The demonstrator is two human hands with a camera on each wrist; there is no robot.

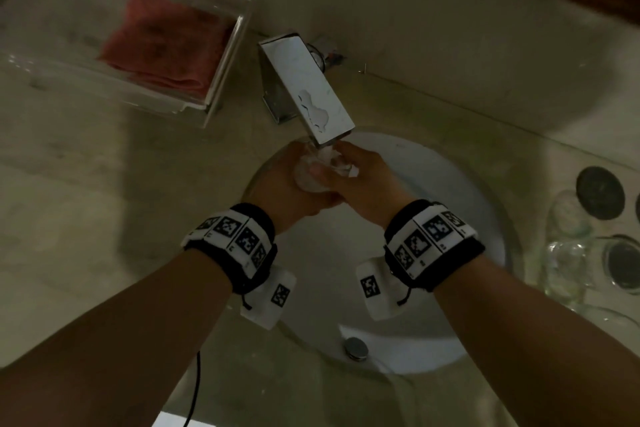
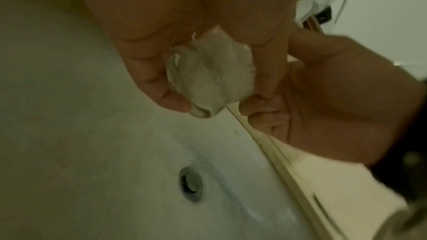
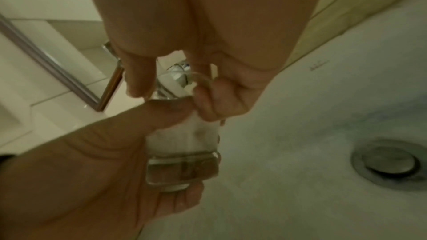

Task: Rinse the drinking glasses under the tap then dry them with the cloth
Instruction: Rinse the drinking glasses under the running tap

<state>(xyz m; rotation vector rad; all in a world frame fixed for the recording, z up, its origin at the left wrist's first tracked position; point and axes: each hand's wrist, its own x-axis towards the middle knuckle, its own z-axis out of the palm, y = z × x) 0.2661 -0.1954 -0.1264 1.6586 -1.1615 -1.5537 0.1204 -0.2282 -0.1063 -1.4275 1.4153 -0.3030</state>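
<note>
A clear drinking glass (image 1: 311, 178) sits under the running chrome tap (image 1: 308, 87), white with churning water. My left hand (image 1: 284, 180) wraps around its lower body and base (image 3: 182, 163). My right hand (image 1: 363, 177) pinches the rim from the right, with its fingertips (image 3: 141, 81) curled over the edge. The left wrist view shows the glass (image 2: 208, 74) between both hands above the basin. A folded red cloth (image 1: 166, 42) lies in a clear tray (image 1: 227, 69) at the back left.
The white round sink (image 1: 443, 184) lies below the hands, with its drain (image 3: 390, 161) near the front. More clear glasses (image 1: 568, 222) stand on the counter at the right beside dark round coasters (image 1: 601, 192). A dark wooden frame edge runs along the top right.
</note>
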